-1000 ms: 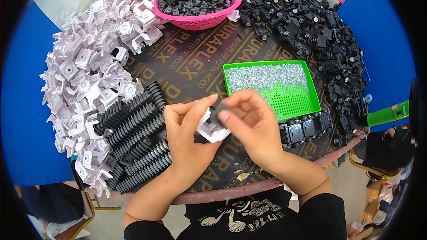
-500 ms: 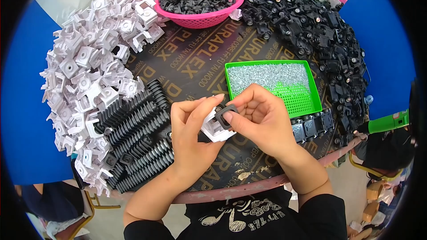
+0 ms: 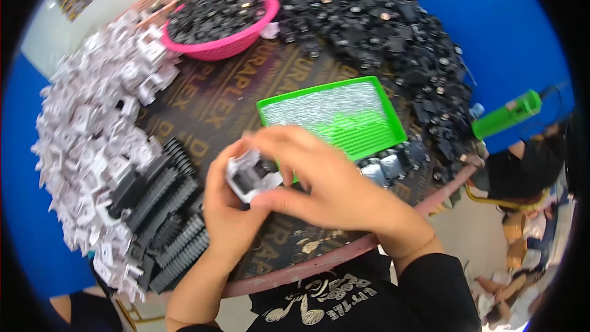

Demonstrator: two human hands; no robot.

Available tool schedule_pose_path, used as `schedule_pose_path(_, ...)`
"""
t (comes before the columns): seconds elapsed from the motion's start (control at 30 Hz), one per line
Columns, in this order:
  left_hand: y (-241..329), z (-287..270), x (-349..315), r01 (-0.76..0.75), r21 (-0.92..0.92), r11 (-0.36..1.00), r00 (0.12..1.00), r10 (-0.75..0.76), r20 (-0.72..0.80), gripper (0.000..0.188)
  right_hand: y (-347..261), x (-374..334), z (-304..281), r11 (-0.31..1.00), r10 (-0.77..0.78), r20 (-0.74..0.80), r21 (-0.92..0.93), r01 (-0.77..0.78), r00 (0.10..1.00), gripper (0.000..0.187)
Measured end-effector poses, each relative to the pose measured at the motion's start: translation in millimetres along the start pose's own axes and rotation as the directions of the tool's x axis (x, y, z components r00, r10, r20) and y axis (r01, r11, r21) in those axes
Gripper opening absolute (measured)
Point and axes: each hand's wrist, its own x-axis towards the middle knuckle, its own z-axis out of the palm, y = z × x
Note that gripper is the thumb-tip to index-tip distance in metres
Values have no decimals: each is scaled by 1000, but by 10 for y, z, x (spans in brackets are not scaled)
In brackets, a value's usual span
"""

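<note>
In front of my chest I hold a small white plastic housing between both hands, its open side facing up and dark inside. My left hand is wrapped round its left side. My right hand grips it from the right, thumb at the lower edge and fingers over the far side. Motion blurs the fingers. Whether the dark patch inside is a black square part cannot be made out. Left of my left hand, black square parts lie stacked in rows. Beyond my hands is a green tray of small silvery pieces.
White housings are heaped along the left. A pink basket full of black parts stands at the back, and a heap of black parts runs down the right. A green cylindrical tool is at the table's right edge.
My right hand has moved over the housing and now grips it. The black square part formerly in its fingers no longer shows separately. The whole view has turned and shifted.
</note>
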Motion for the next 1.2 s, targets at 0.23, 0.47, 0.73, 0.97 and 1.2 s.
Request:
schedule_pose_path(0.23, 103, 51, 35, 409, -419, 811, 910, -332, 247, 75, 713, -44, -1806, 393, 453, -559, -574, -719, 694, 35)
schedule_pose_path(0.47, 39, 10, -20, 347, -370, 862, 926, -254, 278, 71, 1376, -347, -1971, -131, 540, -728, -568, -813, 422, 30)
schedule_pose_path(0.73, -109, 93, 2, 204, -238, 950, 966, -155, 208, 66, 757, -159, -1525, 625, 125, -600, -571, -532, 790, 33)
schedule_pose_path(0.97, -177, 50, -13, 9, 4, 1000, 996, -9, 92, 67, 234, 41, 22, 948, 91, -164, -289, -136, 982, 42)
schedule_pose_path(1.2, -128, 48, -11, 141, -209, 968, 990, -144, 0, 69, 210, -145, 185, 994, 52, 11, -94, -51, 999, 47)
